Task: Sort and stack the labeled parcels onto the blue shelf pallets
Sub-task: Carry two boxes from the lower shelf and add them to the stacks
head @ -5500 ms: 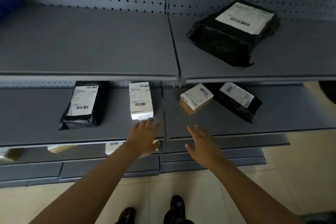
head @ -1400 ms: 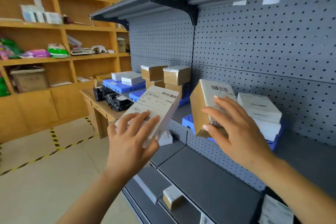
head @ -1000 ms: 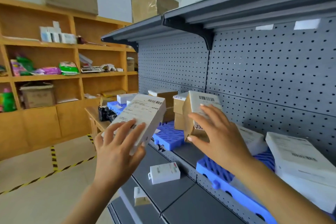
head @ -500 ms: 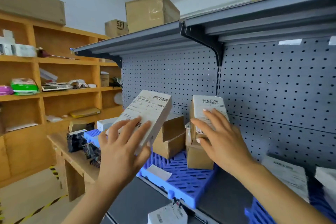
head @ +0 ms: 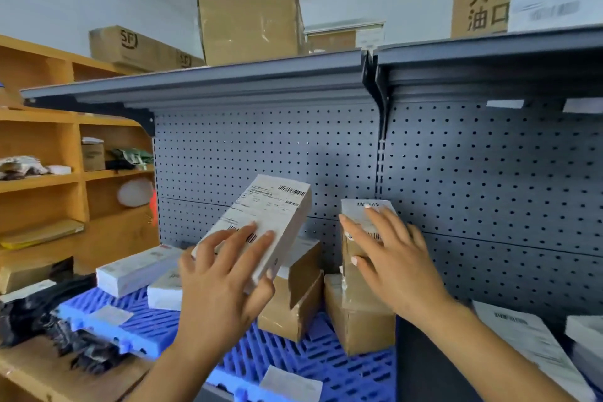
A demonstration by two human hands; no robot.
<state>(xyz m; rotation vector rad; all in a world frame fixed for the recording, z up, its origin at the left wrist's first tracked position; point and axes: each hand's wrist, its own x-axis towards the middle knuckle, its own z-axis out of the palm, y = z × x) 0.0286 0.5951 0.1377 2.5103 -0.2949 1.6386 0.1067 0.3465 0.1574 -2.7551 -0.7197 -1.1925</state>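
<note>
White parcel [head: 272, 217] lay tilted in the left hand [head: 222, 287], fingers spread, long axis rising beyond their tips, while the right hand [head: 398, 266], farther in, held the brown parcel [head: 352, 240] under splayed fingers atop another box [head: 359, 320] on the blue pallet [head: 326, 365].

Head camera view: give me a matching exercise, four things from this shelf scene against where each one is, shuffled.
1 white flat box
2 small brown box
3 large cardboard box
4 black bags

A on the top shelf
B in the left hand, tilted
C in the right hand, above a brown carton
D left of the blue pallet

Pairs: 1-B, 2-C, 3-A, 4-D
</note>
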